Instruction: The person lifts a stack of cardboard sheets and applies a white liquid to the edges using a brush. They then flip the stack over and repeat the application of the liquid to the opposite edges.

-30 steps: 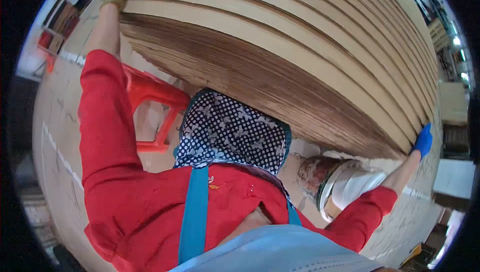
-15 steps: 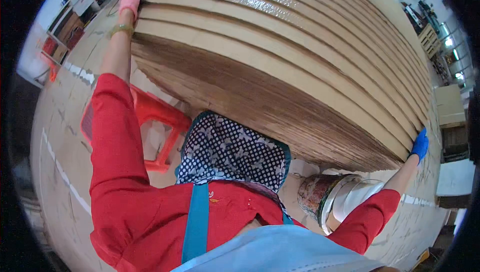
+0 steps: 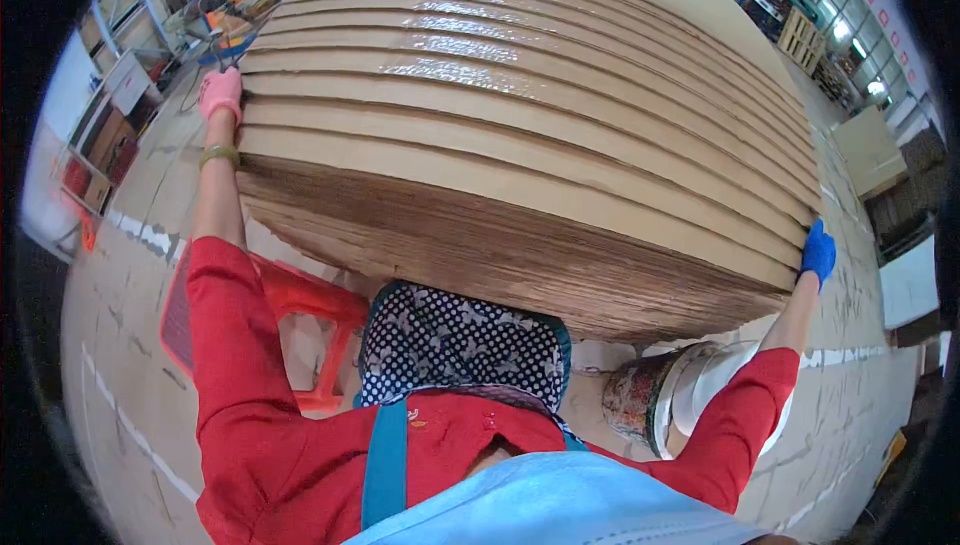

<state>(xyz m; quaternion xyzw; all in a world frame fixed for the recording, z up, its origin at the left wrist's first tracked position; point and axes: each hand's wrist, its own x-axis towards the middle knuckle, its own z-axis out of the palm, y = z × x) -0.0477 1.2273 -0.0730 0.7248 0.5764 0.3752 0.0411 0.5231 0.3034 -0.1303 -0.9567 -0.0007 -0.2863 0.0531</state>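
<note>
A large stack of brown cardboard sheets (image 3: pixel 520 180) stands before me, its upper sheets fanned in overlapping steps. A shiny, wet-looking band (image 3: pixel 455 45) crosses several of the exposed strips. My left hand (image 3: pixel 221 95), in a pink glove, is closed on the left edge of the stepped sheets, its fingertips partly hidden at the edge. Opposite it, my right hand (image 3: pixel 818 252), gloved in blue, grips the right edge near the front corner. Both arms are spread wide across the stack's width.
A red plastic stool (image 3: pixel 325 345) is on the floor by my left arm. Beside my right forearm stand a stained bucket (image 3: pixel 635 395) and a white bucket (image 3: pixel 710 385). Shelving (image 3: pixel 125 90) is at far left; a wooden pallet (image 3: pixel 800 40) leans at the back right.
The view has tilted up, so the stack and my left hand appear lower and more background shows. Both hands keep their places on the sheet edges.
</note>
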